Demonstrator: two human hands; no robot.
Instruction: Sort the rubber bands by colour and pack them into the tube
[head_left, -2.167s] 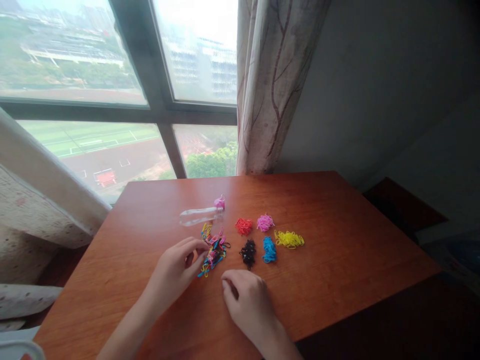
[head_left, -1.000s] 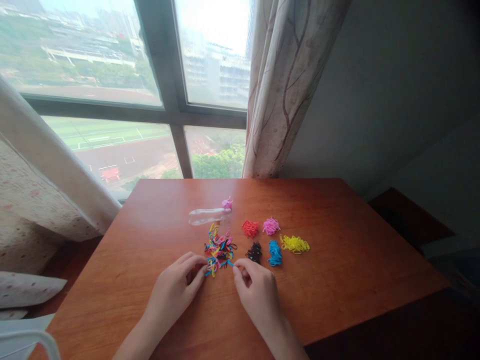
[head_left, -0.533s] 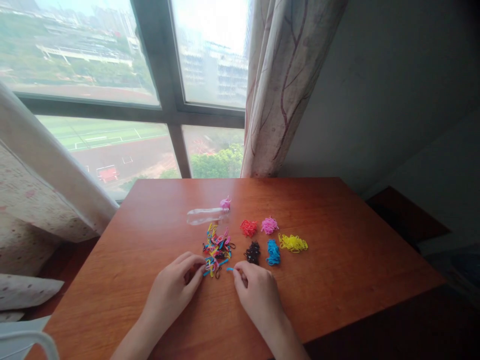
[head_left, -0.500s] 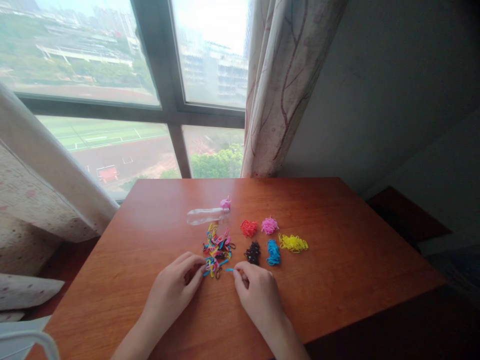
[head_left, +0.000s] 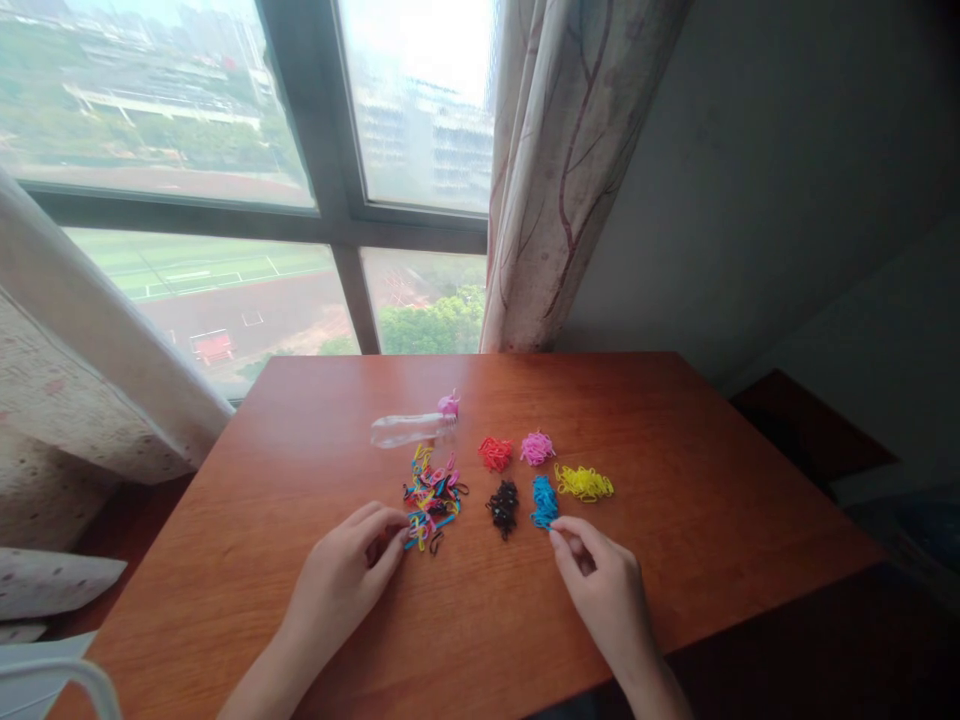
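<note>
A mixed heap of small coloured rubber bands (head_left: 433, 497) lies on the wooden table. At its near left edge is my left hand (head_left: 358, 565), thumb and forefinger pinched together against the bands; what sits between the fingertips is hidden. My right hand (head_left: 600, 572) is at the near end of a pile of blue rubber bands (head_left: 544, 500), its thumb and forefinger closed on a blue band that touches the pile. Close by lie separate piles of black (head_left: 503, 508), red (head_left: 495, 453), pink (head_left: 537, 448) and yellow rubber bands (head_left: 584, 484).
Behind the mixed heap, a clear plastic container (head_left: 409, 430) with a pink top (head_left: 448, 404) lies on its side. The wooden table (head_left: 247, 510) reaches to the window (head_left: 349, 230) and curtain (head_left: 555, 200). A white curved object (head_left: 82, 675) stands at the lower left.
My right hand has moved right, carrying a blue rubber band from beside the mixed heap to the blue pile, and uncovered the black pile. My left hand has stayed at the heap.
</note>
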